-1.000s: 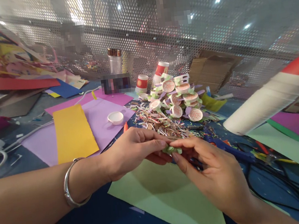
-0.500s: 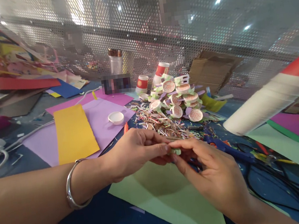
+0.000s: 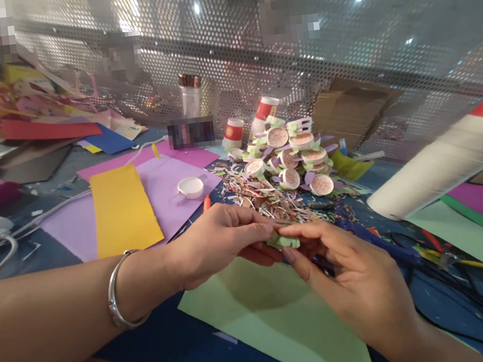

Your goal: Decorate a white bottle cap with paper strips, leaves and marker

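Note:
My left hand (image 3: 226, 238), with a silver bangle on the wrist, is closed in a pinch on a small light green paper piece (image 3: 290, 242). My right hand (image 3: 348, 273) grips the same piece from the other side, between thumb and forefinger. The piece looks folded or stacked; its exact shape is partly covered by fingertips. Something dark blue (image 3: 323, 263) shows behind my right thumb, too hidden to name. Below both hands lies a light green paper sheet (image 3: 275, 322) on the dark blue tabletop.
Beyond my hands, small round paper pieces with green and purple tabs (image 3: 289, 178) are heaped by paper shreds (image 3: 247, 192). A white round paper piece (image 3: 190, 188) sits on purple paper (image 3: 167, 181), beside a yellow sheet (image 3: 125, 211). Stacked paper cups (image 3: 431, 165) lean right, near black cables (image 3: 467, 289).
More of the green paper piece shows between my fingers, and my right hand has shifted slightly right. The whole scene has moved a little to the right in view.

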A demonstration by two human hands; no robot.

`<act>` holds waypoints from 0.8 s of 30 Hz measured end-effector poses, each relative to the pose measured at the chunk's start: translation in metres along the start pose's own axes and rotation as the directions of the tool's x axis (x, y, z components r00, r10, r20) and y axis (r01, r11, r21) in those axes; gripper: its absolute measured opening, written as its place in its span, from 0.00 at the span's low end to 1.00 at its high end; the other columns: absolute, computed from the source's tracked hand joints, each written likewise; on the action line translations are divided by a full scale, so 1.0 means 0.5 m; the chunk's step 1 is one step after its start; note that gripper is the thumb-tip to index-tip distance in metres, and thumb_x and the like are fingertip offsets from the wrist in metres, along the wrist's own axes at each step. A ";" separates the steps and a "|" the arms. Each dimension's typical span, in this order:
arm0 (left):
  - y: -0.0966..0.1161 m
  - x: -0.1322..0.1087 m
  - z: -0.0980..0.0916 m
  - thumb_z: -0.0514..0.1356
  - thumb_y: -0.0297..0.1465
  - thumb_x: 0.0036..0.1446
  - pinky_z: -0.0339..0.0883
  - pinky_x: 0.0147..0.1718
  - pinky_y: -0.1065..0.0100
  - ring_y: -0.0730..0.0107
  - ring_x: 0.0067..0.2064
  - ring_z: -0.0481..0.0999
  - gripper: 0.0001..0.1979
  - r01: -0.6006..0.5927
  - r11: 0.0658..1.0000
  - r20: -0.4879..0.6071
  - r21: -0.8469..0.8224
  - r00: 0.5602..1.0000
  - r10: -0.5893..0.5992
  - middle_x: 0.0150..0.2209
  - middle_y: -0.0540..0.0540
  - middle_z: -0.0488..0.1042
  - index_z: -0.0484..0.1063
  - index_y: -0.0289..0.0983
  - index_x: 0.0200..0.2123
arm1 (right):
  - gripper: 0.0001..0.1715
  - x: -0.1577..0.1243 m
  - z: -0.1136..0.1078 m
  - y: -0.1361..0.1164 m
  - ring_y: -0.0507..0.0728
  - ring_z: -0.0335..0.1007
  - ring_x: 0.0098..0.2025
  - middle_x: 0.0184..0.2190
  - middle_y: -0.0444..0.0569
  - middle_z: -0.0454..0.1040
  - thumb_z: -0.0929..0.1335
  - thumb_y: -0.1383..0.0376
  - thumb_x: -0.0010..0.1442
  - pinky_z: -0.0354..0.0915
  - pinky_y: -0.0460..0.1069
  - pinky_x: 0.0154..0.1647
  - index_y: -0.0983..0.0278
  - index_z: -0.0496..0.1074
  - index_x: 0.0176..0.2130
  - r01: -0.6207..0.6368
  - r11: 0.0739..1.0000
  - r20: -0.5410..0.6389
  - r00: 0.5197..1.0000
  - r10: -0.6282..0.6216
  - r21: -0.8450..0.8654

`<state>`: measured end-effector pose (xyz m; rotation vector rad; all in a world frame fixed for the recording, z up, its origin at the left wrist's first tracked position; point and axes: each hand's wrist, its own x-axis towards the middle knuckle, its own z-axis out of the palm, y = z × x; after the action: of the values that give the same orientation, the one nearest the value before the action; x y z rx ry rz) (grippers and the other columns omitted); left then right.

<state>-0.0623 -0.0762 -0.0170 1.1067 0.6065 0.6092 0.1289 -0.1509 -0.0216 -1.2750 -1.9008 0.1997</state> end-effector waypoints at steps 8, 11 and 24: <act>0.011 -0.006 0.004 0.65 0.31 0.59 0.75 0.41 0.68 0.68 0.36 0.82 0.09 0.029 0.999 0.014 -0.033 0.999 -0.029 0.33 0.40 0.83 0.82 0.30 0.35 | 0.09 0.000 0.000 -0.002 0.52 0.80 0.31 0.38 0.46 0.82 0.70 0.65 0.65 0.78 0.48 0.36 0.60 0.76 0.46 -0.048 0.997 0.011 0.999 0.047 0.058; 0.013 -0.007 0.003 0.66 0.31 0.57 0.75 0.43 0.67 0.67 0.37 0.81 0.10 0.032 0.997 0.031 -0.068 0.999 -0.030 0.36 0.39 0.82 0.82 0.29 0.36 | 0.09 0.003 0.000 -0.003 0.52 0.80 0.31 0.37 0.45 0.82 0.70 0.64 0.65 0.78 0.46 0.34 0.60 0.76 0.46 -0.058 0.996 0.013 0.998 0.058 0.065; 0.010 -0.006 0.003 0.68 0.20 0.50 0.74 0.43 0.70 0.73 0.36 0.82 0.14 0.044 0.997 -0.004 -0.063 0.999 -0.045 0.37 0.44 0.83 0.81 0.31 0.42 | 0.10 0.002 -0.004 -0.007 0.53 0.81 0.31 0.36 0.45 0.82 0.71 0.65 0.64 0.77 0.48 0.35 0.60 0.75 0.47 -0.074 0.990 0.034 0.997 0.070 0.122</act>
<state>-0.0641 -0.0778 -0.0114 1.0303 0.6110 0.5892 0.1280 -0.1524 -0.0180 -1.2646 -1.8390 0.3702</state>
